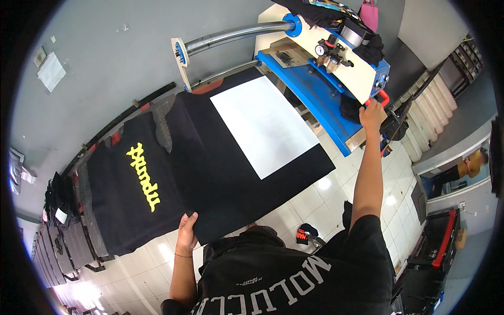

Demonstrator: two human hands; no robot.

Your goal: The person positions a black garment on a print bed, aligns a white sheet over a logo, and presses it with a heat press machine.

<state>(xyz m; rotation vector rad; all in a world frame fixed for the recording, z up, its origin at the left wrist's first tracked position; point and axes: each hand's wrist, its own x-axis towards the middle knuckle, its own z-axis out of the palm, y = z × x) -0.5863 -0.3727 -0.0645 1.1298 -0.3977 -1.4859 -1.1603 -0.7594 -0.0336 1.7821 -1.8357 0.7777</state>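
Note:
My right hand is wrapped round the red handle at the front corner of a cream and blue heat press. At the near edge of the black cloth, my left hand is closed on its border, thumb on top and the other fingers partly hidden. This black fabric lies flat over a platen, with a blank white sheet on its right part. To the left lies a black garment with yellow lettering.
A steel rail runs from the press to an end plate near the grey wall. Dark clothes and a pink bag sit atop the press. A black and red cap-like item is low by the tiled floor. Another person stands beyond an opening.

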